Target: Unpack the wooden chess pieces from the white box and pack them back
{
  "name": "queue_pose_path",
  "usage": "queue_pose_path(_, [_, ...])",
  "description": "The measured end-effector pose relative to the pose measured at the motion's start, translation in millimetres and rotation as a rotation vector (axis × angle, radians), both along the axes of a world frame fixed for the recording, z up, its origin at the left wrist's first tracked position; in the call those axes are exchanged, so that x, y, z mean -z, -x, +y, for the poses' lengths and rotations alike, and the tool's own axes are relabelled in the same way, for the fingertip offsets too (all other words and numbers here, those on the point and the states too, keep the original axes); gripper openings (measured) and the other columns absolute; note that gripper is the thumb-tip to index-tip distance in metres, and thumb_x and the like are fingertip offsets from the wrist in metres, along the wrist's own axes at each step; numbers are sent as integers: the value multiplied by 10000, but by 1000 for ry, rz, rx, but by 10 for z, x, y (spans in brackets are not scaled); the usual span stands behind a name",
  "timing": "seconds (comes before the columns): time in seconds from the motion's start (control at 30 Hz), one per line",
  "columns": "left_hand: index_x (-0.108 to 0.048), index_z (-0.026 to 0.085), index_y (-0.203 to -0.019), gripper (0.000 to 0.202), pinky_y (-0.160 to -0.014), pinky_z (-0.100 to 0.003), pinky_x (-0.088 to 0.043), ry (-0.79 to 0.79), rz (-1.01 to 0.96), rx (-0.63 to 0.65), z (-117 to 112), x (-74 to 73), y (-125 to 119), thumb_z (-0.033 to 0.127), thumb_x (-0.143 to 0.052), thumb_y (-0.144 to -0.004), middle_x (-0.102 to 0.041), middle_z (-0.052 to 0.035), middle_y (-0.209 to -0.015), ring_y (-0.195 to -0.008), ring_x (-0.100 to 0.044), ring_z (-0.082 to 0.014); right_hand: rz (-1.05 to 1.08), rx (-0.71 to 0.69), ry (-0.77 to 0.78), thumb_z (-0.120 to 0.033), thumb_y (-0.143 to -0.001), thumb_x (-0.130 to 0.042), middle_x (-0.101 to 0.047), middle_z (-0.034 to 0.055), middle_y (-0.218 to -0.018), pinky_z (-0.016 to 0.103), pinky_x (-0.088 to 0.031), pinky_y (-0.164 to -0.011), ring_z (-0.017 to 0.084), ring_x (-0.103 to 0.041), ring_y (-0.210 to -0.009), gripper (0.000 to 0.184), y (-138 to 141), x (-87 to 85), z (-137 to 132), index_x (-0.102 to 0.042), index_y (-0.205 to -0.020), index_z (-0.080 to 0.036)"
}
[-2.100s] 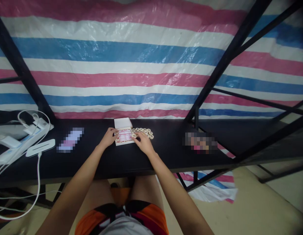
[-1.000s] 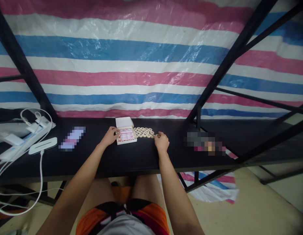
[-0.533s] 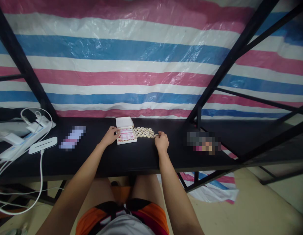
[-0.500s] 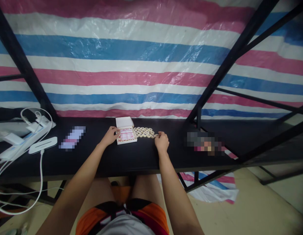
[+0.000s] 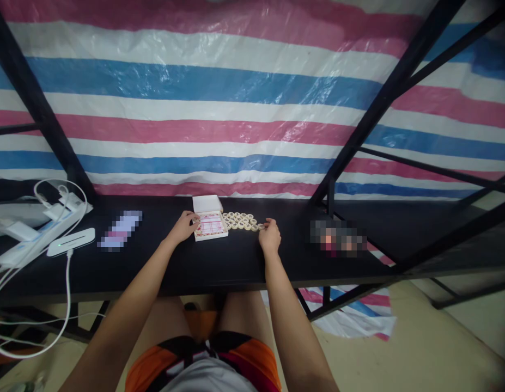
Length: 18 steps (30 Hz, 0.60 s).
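A small white box with a pink grid pattern (image 5: 211,225) lies on the black table (image 5: 219,261), with its white lid (image 5: 207,203) just behind it. My left hand (image 5: 182,227) rests on the box's left edge, fingers curled against it. A cluster of several round cream game pieces (image 5: 239,220) lies to the right of the box. My right hand (image 5: 270,236) sits at the right end of the cluster, fingers pinched together at a piece; what they hold is too small to name.
A white power strip with plugs and cables (image 5: 40,228) and a white oblong device (image 5: 71,242) sit at the table's left. Two blurred items lie on the table (image 5: 119,230) (image 5: 338,238). Black frame bars (image 5: 358,136) rise at the right, before a striped tarp (image 5: 219,98).
About two seconds ago my right hand lay on the box's right edge; it has moved right to the end of the piece cluster. Left hand has stayed on the box.
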<state>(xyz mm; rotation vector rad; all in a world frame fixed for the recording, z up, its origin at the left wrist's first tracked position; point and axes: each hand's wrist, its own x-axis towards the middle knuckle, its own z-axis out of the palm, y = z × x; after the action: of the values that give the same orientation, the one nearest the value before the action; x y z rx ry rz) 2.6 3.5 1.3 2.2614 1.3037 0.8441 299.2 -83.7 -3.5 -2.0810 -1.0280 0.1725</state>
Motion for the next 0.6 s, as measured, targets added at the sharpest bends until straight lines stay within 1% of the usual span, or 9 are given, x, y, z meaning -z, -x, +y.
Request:
queue_pose_path(0.13, [-652, 177, -1022, 281, -1024, -375, -379, 7, 2, -2, -16, -19, -1, 296, -520, -805, -493, -89, -1115, -1051, -542, -225, -12, -13, 5, -85, -791, -396, -629, 79, -1095, 310, -384, -817, 210, -569, -1016, 421, 0, 13, 5, -514, -1185, -172])
queue_pose_path(0.33, [-650, 168, -1029, 289, -1025, -371, -376, 11, 2, 3, -29, -42, -4, 302, -518, -809, -499, -93, -1105, -1054, -541, -225, -70, -18, 29, -171, -818, -453, -612, 97, -1130, 326, -384, -833, 237, -557, -1044, 364, 14, 10, 4, -529, -1173, -165])
queue_pose_path(0.6, [-656, 183, -1004, 270, -1011, -379, -393, -1, -7, -13, -17, -16, -9, 304, -528, -800, -507, -87, -1106, -1048, -544, -227, -124, -24, 97, -205, -835, -483, -590, 105, -1141, 337, -385, -832, 243, -549, -1041, 337, 15, 3, 13, -553, -1164, -182])
